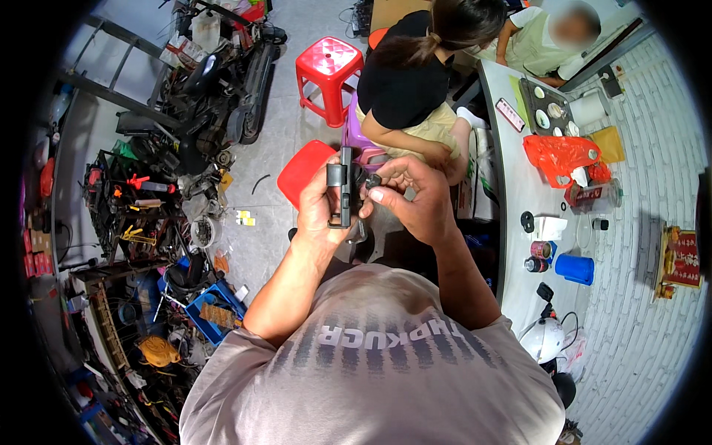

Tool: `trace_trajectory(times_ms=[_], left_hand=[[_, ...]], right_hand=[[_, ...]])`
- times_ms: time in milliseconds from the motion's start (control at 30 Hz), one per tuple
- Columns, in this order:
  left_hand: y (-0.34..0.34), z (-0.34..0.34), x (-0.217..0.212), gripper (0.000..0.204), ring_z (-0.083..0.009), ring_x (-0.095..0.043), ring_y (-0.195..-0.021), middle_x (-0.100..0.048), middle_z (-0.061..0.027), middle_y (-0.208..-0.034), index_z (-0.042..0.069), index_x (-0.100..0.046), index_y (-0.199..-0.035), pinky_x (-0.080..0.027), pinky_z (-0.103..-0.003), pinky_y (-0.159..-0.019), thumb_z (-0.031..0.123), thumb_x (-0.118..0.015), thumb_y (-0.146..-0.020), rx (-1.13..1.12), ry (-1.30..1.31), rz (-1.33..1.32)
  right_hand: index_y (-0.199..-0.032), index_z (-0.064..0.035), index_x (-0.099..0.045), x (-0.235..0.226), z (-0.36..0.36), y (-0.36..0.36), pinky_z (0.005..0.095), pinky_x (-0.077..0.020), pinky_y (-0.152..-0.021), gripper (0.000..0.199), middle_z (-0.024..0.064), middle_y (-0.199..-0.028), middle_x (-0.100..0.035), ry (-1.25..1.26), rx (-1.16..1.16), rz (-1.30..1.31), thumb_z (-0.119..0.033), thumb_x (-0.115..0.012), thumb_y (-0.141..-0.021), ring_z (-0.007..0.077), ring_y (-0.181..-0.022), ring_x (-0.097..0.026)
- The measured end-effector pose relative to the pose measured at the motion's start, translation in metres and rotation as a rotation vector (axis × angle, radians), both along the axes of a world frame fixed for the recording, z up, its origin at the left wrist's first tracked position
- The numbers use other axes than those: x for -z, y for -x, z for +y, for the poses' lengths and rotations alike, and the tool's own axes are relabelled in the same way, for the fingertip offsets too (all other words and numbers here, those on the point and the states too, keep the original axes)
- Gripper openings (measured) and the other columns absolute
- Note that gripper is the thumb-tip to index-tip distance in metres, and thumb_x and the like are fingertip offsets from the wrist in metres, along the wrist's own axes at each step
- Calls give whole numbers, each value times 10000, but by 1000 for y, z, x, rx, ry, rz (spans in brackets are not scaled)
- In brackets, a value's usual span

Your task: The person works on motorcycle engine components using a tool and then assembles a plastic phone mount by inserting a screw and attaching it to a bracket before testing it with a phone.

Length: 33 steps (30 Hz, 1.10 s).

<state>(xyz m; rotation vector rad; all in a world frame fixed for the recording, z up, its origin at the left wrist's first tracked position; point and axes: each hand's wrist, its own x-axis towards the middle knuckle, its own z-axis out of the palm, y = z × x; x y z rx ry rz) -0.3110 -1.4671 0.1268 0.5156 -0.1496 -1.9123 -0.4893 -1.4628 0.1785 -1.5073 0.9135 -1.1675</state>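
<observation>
In front of my chest, my left hand (317,211) is closed around a long black bracket (345,178) with a squared side tab, held upright. My right hand (423,200) is beside it, thumb and fingers pinching a small dark knob-like part (373,181) next to the bracket's right side. Whether that part touches the bracket I cannot tell. Below the fingers, a small shiny metal piece (361,231) shows; its kind and what holds it are unclear.
Beyond my hands are a near red stool (302,174), a far one (330,63) and a seated person in black (411,74). At right, a long table (512,252) bears a red bag (560,156) and blue cup (575,268). Scooter parts and a blue crate (204,315) crowd the left.
</observation>
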Motion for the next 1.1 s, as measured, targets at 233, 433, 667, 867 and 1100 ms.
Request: trace_trajectory(times_ms=[233,433,667,867,1100], left_hand=[[-2,1,-3,231,-233,-684,-740,-682,-73,-883,125,-586,-1133,-517,-396,-528,334,-530,-1051,41,13,0],[-2,0,2,233,-263,-668,-724,-656,-83,-906,103,-588,-1158,-508,-399,-516,299,-533,-1043,86,-24,65],[-6,-1,9,271,-289,-662,-751,-653,-94,-922,132,-606,-1137,-480,-418,-485,362,-613,-995,140,-37,-20],[-21,-8,4,474,-266,-585,-721,-645,-103,-928,50,-619,-1284,-446,-389,-498,406,-586,-974,65,30,-105],[-33,-4,26,490,-249,-552,-752,-636,-95,-973,15,-581,-1350,-426,-376,-528,276,-571,-936,72,-58,-109]], right_hand=[[-980,33,-694,10,-10,15,269,-478,-658,206,31,-771,-660,-79,-22,209,-172,-669,-985,96,-701,-598],[-1055,19,-715,41,-43,30,293,-496,-735,241,43,-829,-683,-190,96,529,-198,-718,-949,113,-783,-622],[-1300,27,-592,19,-34,43,261,-503,-777,433,38,-927,-667,-388,-403,-16,-188,-729,-950,113,-814,-635],[-1052,-14,-694,84,-27,102,235,-477,-631,292,23,-841,-648,-619,130,-38,-294,-710,-971,84,-724,-600],[-996,-59,-695,174,38,152,246,-473,-627,250,11,-782,-635,-917,425,35,-309,-696,-989,97,-664,-578]])
